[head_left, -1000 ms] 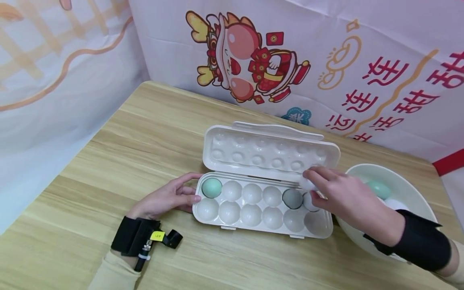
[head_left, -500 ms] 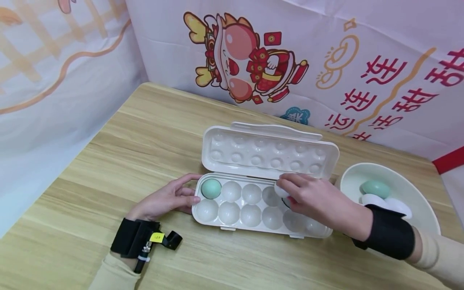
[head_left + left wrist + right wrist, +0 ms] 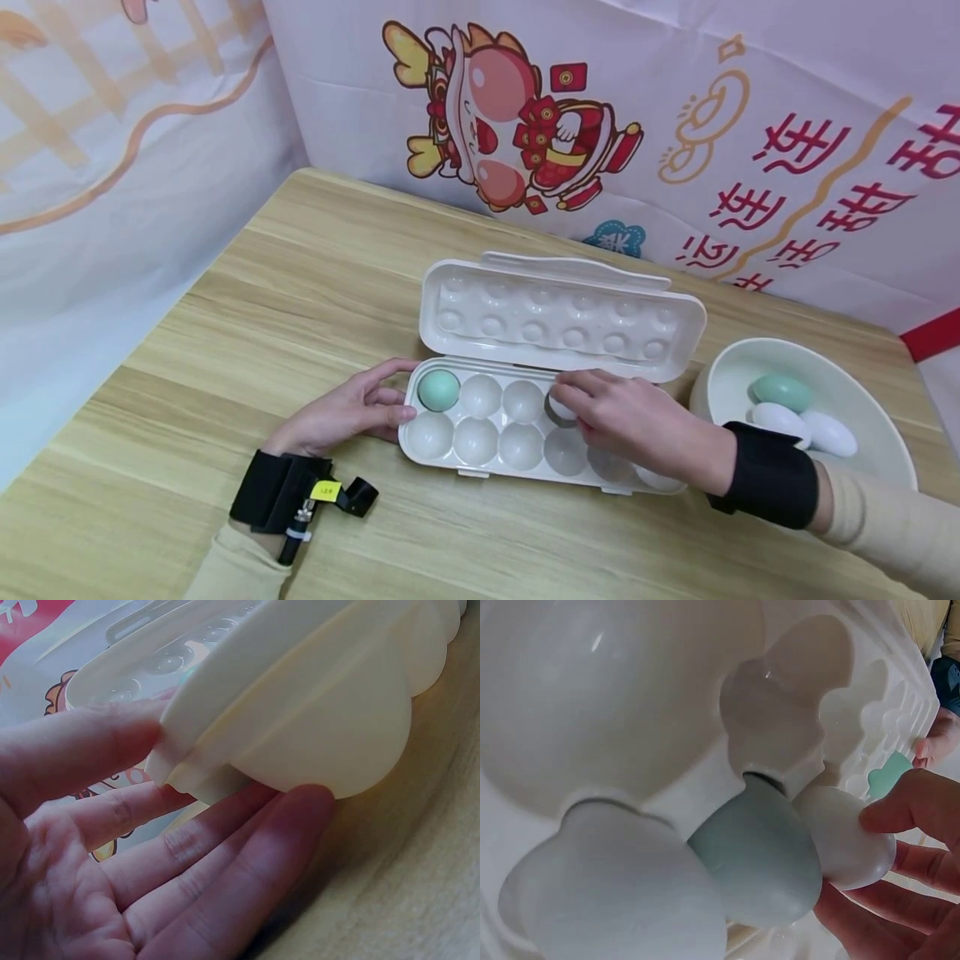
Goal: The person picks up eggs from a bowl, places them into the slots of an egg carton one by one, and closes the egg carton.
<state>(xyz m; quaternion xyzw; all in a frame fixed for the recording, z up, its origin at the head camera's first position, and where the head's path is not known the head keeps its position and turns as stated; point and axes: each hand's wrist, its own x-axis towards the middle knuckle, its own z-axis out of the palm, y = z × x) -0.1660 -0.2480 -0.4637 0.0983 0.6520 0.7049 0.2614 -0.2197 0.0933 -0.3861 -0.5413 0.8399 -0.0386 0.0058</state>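
Observation:
A white plastic egg box (image 3: 519, 473) lies on the table with its lid (image 3: 555, 325) folded back. My left hand (image 3: 341, 410) holds its left end, thumb at the rim and fingers (image 3: 225, 862) against the underside. In the far row, a green egg (image 3: 438, 390) fills the leftmost cup. My right hand (image 3: 648, 421) pinches a white egg (image 3: 844, 836) low at the fourth cup of that row. Beside it, in the right wrist view, sit a grey-green egg (image 3: 761, 855) and another white egg (image 3: 630, 885); my right hand covers both in the head view.
A cream bowl (image 3: 885, 433) at the right, partly behind my right forearm, contains a green egg (image 3: 782, 392) and two white eggs (image 3: 828, 435). The wooden table (image 3: 247, 350) meets a printed cloth (image 3: 337, 108) along its back edge.
My right hand has moved left along the far row with the white egg, from the right end to the fourth cup, and lowered it there. My left hand has stayed in place.

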